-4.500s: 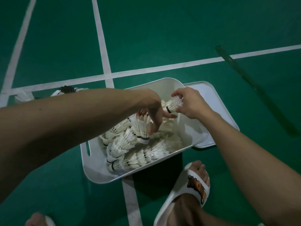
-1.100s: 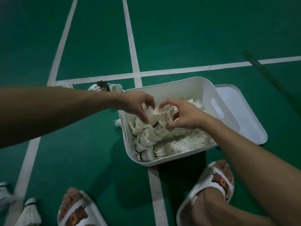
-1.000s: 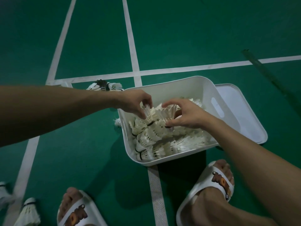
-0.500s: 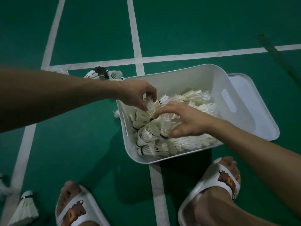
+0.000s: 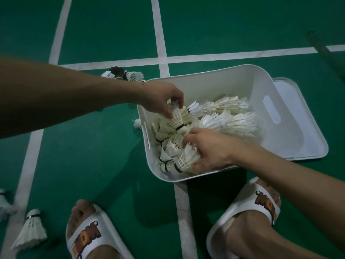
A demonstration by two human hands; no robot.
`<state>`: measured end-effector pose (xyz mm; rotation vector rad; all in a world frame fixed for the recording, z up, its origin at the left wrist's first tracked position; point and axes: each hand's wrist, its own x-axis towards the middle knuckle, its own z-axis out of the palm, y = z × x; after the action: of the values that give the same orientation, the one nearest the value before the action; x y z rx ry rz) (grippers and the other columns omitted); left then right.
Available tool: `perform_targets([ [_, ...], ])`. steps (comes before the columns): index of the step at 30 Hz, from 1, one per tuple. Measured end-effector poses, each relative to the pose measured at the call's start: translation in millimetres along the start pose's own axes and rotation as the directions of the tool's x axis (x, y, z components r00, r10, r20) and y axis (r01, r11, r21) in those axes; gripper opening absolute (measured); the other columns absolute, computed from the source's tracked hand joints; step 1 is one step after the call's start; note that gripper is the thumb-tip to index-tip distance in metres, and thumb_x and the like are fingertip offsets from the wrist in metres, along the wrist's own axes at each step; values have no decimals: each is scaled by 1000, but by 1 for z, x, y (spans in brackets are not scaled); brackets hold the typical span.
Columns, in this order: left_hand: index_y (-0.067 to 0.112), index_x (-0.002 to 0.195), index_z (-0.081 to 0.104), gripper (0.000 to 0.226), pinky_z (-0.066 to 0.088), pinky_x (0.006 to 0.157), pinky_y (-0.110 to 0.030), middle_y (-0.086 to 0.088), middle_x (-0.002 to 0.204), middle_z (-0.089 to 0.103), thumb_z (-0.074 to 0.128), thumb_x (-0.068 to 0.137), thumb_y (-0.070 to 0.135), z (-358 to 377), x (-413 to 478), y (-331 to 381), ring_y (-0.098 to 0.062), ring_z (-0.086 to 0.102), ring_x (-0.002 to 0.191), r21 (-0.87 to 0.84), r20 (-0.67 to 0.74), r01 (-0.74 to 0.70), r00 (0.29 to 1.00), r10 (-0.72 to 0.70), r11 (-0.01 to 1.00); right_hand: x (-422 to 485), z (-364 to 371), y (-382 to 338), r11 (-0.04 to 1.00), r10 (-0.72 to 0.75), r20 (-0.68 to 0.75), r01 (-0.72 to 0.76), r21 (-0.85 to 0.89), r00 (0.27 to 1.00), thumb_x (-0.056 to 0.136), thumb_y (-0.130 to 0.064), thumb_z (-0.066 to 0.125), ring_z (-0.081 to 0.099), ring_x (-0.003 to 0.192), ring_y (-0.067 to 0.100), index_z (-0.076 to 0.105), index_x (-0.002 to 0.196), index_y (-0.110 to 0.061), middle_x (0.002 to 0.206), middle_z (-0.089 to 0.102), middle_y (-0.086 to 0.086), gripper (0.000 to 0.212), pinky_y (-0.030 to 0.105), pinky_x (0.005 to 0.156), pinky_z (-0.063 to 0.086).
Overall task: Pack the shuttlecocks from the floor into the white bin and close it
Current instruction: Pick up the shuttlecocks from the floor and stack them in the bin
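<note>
Shuttlecock stack (image 5: 179,120) pinched by left hand (image 5: 158,98) over bin (image 5: 205,74), right hand (image 5: 211,148) curled round shuttlecocks (image 5: 186,158) below.

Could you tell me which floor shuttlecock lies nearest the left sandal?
The black-banded shuttlecock at bottom left, beside the left sandal; the rest lie by the white bin or the frame's left edge.

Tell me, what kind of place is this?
Most likely an indoor badminton court: a green floor marked with white lines, and a bin full of shuttlecocks.
</note>
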<state>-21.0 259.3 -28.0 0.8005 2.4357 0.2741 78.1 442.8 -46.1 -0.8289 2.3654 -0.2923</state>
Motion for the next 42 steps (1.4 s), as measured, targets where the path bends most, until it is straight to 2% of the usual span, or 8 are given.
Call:
perform_targets([
  [6,23,117,59,39,37,73,-24,8,101,55,74,81,25,1,-4,0,-3,49,76,7,-1,9,1000,-9,1000,3,3,-6,999,26,20,-27,45,999,72,-38,78,43,75,4,49,134,-20,125,39,0,70,27,84,49],
  [14,24,116,58,39,38,73,-24,8,102,57,74,80,25,2,-5,-2,-6,52,79,-4,0,14,1000,-14,1000,6,1,-13,999,27,-55,-29,-29,998,64,-47,84,45,90,9,59,127,-31,114,54,-4,70,23,75,38],
  [18,23,115,59,38,39,73,-25,6,102,56,74,80,23,1,-4,-3,-9,53,82,-7,-10,10,1000,-10,1000,6,-3,-17,999,39,-69,-42,-34,997,62,-47,85,42,96,10,60,128,-33,112,40,-6,72,21,75,33],
  [20,22,115,59,38,39,74,-26,6,101,56,74,81,22,0,-4,-4,-8,52,81,-11,-11,4,1000,-4,1000,6,-1,-20,998,34,-37,-36,-56,999,67,-45,83,40,89,4,58,131,-31,112,54,-4,70,19,73,31],
  [25,24,115,59,38,40,75,-26,7,101,55,74,81,25,2,-5,-6,-6,52,81,-13,-3,2,1000,-2,1000,10,7,-18,994,64,84,-71,83,994,76,-42,78,60,92,9,56,134,-23,116,66,-5,65,17,72,40],
  [32,23,115,59,38,37,73,-25,7,100,55,74,80,24,2,-5,-10,-1,48,75,-27,-9,-5,1000,4,1000,18,15,-14,973,86,146,-115,202,986,78,-18,72,57,81,6,59,123,-23,102,61,-13,47,9,60,41],
  [37,25,115,58,38,40,73,-26,8,101,55,74,80,24,3,-5,-9,-1,51,77,-49,14,-6,1000,6,999,23,23,-16,983,99,179,-124,134,979,78,-15,72,56,85,13,48,122,-23,110,64,-5,51,23,67,44],
  [42,24,119,56,45,40,70,-24,11,93,55,75,79,15,0,-7,-8,0,53,76,-97,38,1,999,3,995,16,9,-8,893,93,250,-191,406,964,75,-11,79,67,90,20,44,123,-26,109,63,-1,61,31,72,59],
])
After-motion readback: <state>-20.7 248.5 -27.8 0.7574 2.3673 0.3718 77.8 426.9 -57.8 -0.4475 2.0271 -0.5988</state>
